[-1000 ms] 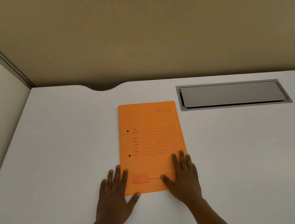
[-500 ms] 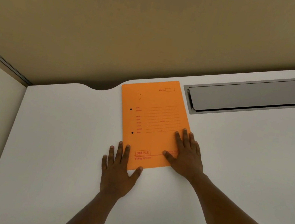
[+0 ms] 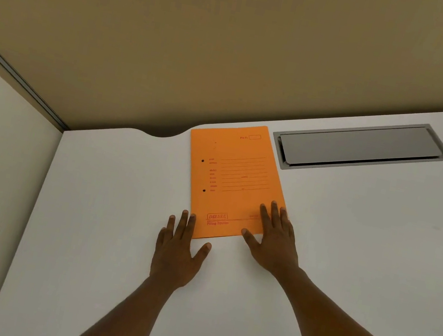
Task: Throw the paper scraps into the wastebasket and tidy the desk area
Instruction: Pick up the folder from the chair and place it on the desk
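The orange folder (image 3: 234,182) has slid up to the desk's (image 3: 348,249) back edge, beside the cable hatch (image 3: 361,146). Left hand (image 3: 178,249) and right hand (image 3: 275,239) lie flat and spread at its near corners, gripping nothing. No scraps show; tidying looks nearly finished.

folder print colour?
Red print on the orange folder, lying flat on the desk; clearest in the head view.

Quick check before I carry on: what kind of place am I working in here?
Most likely an office cubicle. A white desk is boxed in by beige partition panels, a grey cable-access flap is set into the desktop, and an orange filing folder lies flat under both hands.
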`<action>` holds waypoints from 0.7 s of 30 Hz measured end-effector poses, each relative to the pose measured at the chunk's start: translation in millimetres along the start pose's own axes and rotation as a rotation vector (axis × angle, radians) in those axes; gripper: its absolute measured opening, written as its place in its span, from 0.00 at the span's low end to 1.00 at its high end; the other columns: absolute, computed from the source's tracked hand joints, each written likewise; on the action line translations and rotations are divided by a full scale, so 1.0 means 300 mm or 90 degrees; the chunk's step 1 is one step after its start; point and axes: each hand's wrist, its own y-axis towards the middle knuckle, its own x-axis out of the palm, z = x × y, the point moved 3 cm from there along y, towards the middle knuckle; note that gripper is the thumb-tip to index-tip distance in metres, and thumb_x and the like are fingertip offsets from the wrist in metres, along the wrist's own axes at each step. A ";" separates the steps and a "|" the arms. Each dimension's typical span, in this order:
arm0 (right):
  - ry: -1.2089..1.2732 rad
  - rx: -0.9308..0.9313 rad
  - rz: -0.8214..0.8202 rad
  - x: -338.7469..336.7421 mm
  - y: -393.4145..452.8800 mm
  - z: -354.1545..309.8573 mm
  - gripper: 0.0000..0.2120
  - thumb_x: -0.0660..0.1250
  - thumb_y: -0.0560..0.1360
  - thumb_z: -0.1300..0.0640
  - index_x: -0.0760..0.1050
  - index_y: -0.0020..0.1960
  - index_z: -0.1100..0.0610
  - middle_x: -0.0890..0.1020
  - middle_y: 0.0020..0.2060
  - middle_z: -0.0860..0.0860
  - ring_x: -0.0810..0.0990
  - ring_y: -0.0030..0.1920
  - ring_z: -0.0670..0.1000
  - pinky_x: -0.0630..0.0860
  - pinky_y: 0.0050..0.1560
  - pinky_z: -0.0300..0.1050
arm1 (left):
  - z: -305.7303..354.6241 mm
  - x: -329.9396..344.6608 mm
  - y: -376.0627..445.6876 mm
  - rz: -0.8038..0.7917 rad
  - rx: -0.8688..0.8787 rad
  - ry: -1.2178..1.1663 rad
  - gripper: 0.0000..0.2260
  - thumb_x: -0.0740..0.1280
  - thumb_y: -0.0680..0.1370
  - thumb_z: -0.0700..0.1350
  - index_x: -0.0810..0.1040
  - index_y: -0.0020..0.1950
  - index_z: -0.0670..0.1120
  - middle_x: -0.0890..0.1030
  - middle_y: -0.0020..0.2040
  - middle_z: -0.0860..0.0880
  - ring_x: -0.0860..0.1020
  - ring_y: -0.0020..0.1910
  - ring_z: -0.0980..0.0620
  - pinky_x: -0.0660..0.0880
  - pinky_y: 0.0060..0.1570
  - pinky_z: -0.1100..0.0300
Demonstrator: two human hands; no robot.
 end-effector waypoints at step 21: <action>-0.005 -0.034 0.112 0.100 -1.066 -0.227 0.43 0.45 0.74 0.27 0.42 0.80 0.51 0.41 0.79 0.52 0.38 0.79 0.53 0.39 0.75 0.50 | -0.095 -0.054 -1.028 0.048 0.043 -0.008 0.39 0.34 0.74 0.71 0.41 0.80 0.52 0.37 0.79 0.52 0.35 0.77 0.49 0.38 0.76 0.48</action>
